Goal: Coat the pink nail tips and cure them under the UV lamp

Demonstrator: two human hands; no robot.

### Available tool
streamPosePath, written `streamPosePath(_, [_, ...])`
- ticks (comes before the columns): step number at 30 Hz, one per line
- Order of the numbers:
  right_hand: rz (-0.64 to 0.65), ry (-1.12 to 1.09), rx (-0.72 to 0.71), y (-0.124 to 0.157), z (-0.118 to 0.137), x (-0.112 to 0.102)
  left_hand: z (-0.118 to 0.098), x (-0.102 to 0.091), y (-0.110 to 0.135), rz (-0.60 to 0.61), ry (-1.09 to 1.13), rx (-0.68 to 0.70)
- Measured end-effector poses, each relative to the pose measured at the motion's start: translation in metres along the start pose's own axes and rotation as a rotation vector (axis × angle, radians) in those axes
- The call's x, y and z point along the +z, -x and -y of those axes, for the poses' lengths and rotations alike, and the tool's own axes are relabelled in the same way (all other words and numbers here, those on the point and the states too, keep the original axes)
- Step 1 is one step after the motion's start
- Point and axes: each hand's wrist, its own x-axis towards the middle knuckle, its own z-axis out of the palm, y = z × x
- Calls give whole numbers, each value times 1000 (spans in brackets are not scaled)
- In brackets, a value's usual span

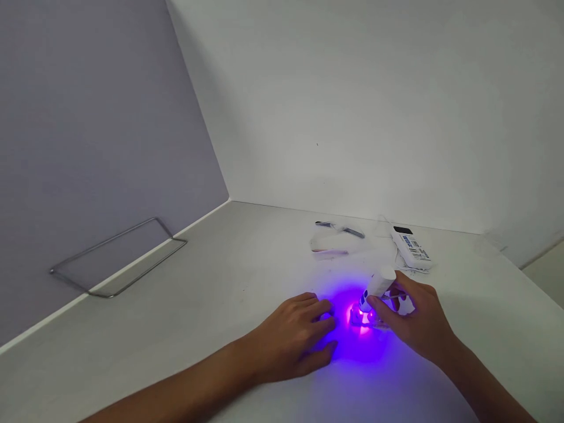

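Observation:
My right hand [416, 320] is closed around a small white UV torch [378, 285], tilted with its lit end pointing down and left. The violet beam falls on a small glowing pink object [362, 317] on the white table [220, 282]; I cannot make out what the object is. My left hand [294, 336] rests palm down on the table just left of the glow, fingers stretched toward the object and lit purple at the tips. Whether those fingertips touch the object is unclear.
Behind the hands lie a white power bank or charger with a cable [412, 247] and a clear plastic packet with thin tools [335, 238]. A bent wire frame [118, 258] stands at the left by the grey wall. White walls close the corner.

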Motion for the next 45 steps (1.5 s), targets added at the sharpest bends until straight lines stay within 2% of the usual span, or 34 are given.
streamPosePath(7, [-1,-11,16,-1,2,0,-1,0,3,-93,-5,-19])
streamPosePath(15, [18,-15,19,-1,3,-2,-1,0,5,26,37,-111])
streamPosePath(45, [15,10,25,-1,3,0,3,0,4,-5,-9,-36])
